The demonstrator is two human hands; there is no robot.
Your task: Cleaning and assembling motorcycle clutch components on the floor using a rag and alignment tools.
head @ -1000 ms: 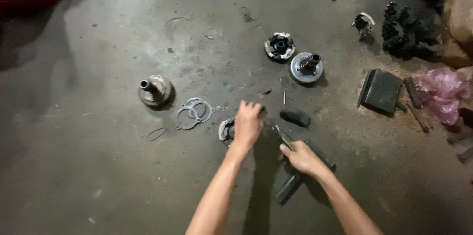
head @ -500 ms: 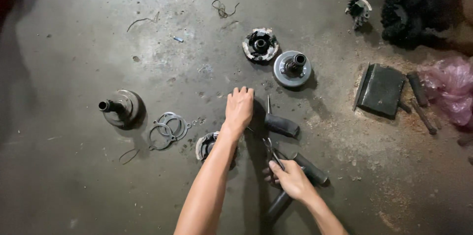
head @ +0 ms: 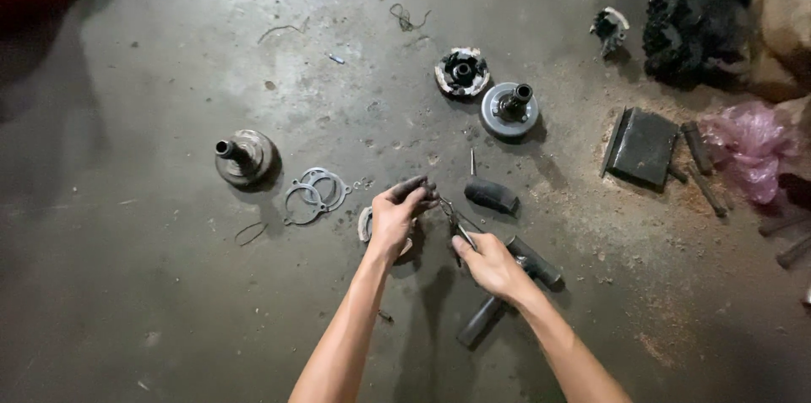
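A grey concrete floor [head: 169, 302] carries everything; taking the dark flat block [head: 646, 147] as landmark, one pink plastic bag [head: 752, 149] lies just right of it, one black greasy heap [head: 684, 27] above it, and two round hubs [head: 510, 107] sit well to its left, close together. Far left of the block stands one flanged hub with a shaft [head: 243, 158]; beside that lie thin metal rings [head: 314, 192], about three, overlapping. Left of the block and lower, one short black cylinder [head: 492, 195] rests on the floor. The left hand [head: 397, 221] pinches a small part at its fingertips, over a pale ring; the right hand [head: 492, 266] has its grip clenched around one pair of pliers [head: 454, 224], whose tips meet the left fingers.
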